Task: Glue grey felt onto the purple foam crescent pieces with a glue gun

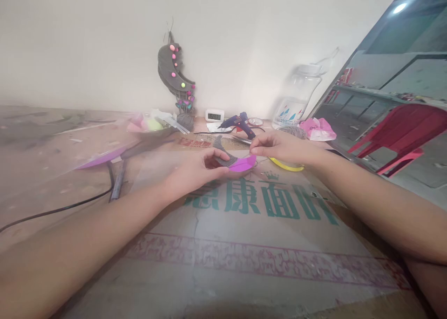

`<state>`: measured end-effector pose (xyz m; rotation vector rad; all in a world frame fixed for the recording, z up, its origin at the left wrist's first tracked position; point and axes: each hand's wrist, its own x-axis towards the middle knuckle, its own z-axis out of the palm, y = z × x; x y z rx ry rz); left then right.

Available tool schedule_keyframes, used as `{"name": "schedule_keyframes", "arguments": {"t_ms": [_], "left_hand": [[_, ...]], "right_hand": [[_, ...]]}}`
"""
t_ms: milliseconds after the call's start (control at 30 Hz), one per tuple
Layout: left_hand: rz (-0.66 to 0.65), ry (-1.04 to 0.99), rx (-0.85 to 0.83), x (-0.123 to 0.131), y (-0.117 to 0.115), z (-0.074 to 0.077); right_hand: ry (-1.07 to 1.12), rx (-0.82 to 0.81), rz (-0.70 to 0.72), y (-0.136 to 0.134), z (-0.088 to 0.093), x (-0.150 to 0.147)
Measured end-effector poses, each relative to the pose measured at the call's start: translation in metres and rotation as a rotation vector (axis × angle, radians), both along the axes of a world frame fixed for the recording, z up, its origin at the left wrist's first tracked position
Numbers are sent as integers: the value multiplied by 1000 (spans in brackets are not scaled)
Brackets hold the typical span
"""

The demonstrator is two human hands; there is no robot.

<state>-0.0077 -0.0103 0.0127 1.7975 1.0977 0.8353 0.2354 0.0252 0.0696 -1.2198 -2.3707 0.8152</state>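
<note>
My left hand (209, 167) pinches a purple crescent (242, 164) between thumb and fingers. One arm of the crescent is wrapped in grey yarn (220, 145); the purple end is bare. Just above that bare end, my right hand (270, 144) is closed in a pinch on what looks like a thin strand of the yarn, which shows only faintly. A pointed metal blade, perhaps of scissors (240, 139), lies behind the right fingertips. Under the right wrist is a yellow curved piece (288, 166), partly covered.
Along the wall stand a finished grey moon ornament (165, 70) with pompoms, a small digital clock (214, 115), a blue glue gun (239, 122) and a clear bottle (295, 98). A pink bag (318, 129) lies right. A black cable (63, 211) crosses the left side.
</note>
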Motion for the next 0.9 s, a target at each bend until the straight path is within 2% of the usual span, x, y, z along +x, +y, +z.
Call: {"name": "schedule_keyframes", "arguments": {"t_ms": [200,333,533,800,900], "left_hand": [[-18,22,14,0,-2,1],[-58,1,2,0,-2,1],[-122,-10,2,0,2,1],[-96,-8,12,-1,1,2],[-100,4,22,-2,0,2]], "right_hand": [[-80,-116,-19,12,-5,10],[-20,-162,-89,14,-12,12],[62,-224,-73,12,-18,9],[42,-136,-111,9,-19,1],[47,-48,-161,9,-22,-1]]}}
